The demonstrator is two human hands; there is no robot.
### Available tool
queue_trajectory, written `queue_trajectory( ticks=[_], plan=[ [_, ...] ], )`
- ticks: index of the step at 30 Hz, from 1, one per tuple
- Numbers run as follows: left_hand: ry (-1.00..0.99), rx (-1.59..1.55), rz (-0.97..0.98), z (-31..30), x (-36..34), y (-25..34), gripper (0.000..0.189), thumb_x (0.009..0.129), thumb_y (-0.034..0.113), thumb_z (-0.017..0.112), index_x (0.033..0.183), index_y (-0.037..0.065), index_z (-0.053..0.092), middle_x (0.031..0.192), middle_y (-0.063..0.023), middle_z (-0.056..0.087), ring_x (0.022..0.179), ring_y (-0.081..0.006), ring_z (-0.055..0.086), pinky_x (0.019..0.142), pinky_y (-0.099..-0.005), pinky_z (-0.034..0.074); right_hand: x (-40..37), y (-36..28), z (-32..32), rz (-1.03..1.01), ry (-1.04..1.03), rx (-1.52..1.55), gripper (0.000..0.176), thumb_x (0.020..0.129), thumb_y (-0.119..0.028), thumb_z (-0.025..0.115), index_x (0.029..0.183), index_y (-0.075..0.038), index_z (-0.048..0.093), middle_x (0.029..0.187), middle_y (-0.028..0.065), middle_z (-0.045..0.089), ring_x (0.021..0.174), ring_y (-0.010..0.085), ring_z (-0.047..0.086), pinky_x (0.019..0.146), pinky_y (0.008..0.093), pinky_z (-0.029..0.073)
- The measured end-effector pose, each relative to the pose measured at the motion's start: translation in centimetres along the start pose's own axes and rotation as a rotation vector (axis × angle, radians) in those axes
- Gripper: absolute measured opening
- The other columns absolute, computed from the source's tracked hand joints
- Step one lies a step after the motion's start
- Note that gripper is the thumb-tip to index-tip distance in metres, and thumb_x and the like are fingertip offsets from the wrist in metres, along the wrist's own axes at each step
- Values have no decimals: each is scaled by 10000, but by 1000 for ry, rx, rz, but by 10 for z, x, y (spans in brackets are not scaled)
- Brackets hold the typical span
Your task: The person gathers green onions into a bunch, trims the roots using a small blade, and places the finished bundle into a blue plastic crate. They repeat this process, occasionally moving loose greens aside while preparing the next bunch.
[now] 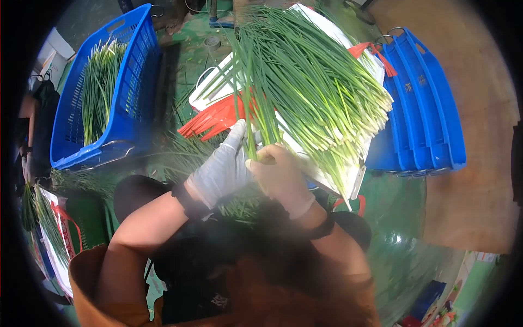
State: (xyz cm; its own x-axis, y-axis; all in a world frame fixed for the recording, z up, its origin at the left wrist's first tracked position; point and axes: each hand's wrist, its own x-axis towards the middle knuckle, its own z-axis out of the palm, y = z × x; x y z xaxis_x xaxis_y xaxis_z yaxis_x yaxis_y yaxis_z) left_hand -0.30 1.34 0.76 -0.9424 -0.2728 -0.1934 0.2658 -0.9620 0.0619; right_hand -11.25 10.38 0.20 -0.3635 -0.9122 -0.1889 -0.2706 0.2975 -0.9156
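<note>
My left hand (224, 168), in a white glove, is closed around the lower part of a small bunch of green onions (251, 117). The bunch's long green leaves point up and away from me. My right hand (280, 179), also gloved, pinches the pale lower ends of the same bunch between thumb and fingers. Just beyond both hands, a large pile of green onions (321, 82) lies across a white board (321, 23), white ends toward the right. Red plastic strips (218, 115) lie beside my left hand, partly under the leaves.
A blue crate (102, 139) with green onions inside stands at the left. Stacked blue crates (436, 109) are at the right. Loose leaves litter the green floor (397, 207). Another person's arm (26, 122) shows at the far left, near more green onions (52, 229).
</note>
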Motion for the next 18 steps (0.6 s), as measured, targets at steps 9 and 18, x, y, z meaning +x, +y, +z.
queue_trajectory(
  ticks=[9,18],
  plan=[
    [68,211,-50,1,-2,-1,658,900,540,524,1275,4,452,1167,-123,578,994,-200,609,860,-369,522,-5,-20,-24,219,-4,182,250,871,-222,645,798,11,589,680,16,557,616,70,504,566,251,433],
    [340,346,-76,-6,-5,3,239,899,98,589,1114,-5,563,1010,-109,645,872,-188,656,786,-323,555,-15,1,-12,21,107,-5,202,864,-161,637,814,14,548,652,94,536,618,171,527,580,319,418]
  ],
)
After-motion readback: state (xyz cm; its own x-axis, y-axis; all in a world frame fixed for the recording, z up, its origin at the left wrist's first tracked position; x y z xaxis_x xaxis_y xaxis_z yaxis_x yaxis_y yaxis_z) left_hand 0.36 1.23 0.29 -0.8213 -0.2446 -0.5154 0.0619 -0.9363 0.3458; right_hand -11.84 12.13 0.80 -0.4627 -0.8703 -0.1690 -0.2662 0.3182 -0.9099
